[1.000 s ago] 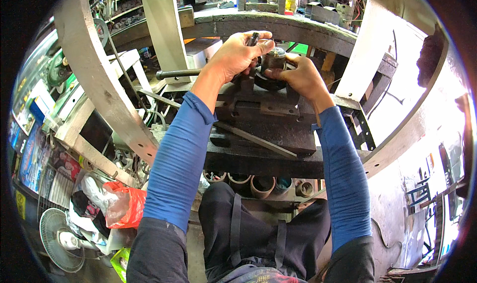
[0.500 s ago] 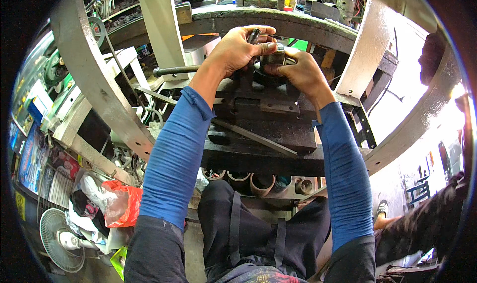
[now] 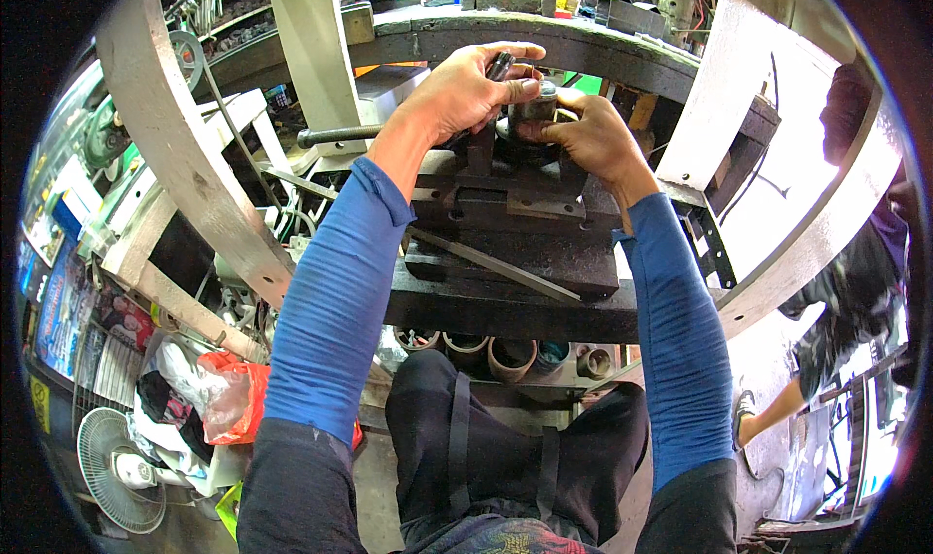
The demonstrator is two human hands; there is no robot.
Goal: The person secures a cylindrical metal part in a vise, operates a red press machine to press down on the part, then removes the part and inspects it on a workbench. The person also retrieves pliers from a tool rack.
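My left hand [image 3: 465, 89] is closed around a dark rod-shaped tool [image 3: 500, 65], whose end pokes up between thumb and forefinger. Its forefinger stretches right, above a metal cylinder [image 3: 535, 105]. My right hand [image 3: 600, 142] grips that cylinder from the right side, thumb across its front. The cylinder stands upright over a dark round base, and my fingers hide part of both. Under my hands is a black metal fixture [image 3: 476, 204]. A long flat metal bar [image 3: 501, 264] lies slantwise across the dark block on the near side.
A round handle bar [image 3: 335, 136] sticks out left behind my left wrist. Pale frame posts [image 3: 309, 58] rise on both sides. Several round pots [image 3: 511, 358] stand below the bench. A fan [image 3: 124, 468] is at lower left. Another person's leg [image 3: 777, 413] shows at right.
Both hands stay almost in place; the left forefinger is straighter and the tool tilts slightly more. At right, the other person has moved farther away.
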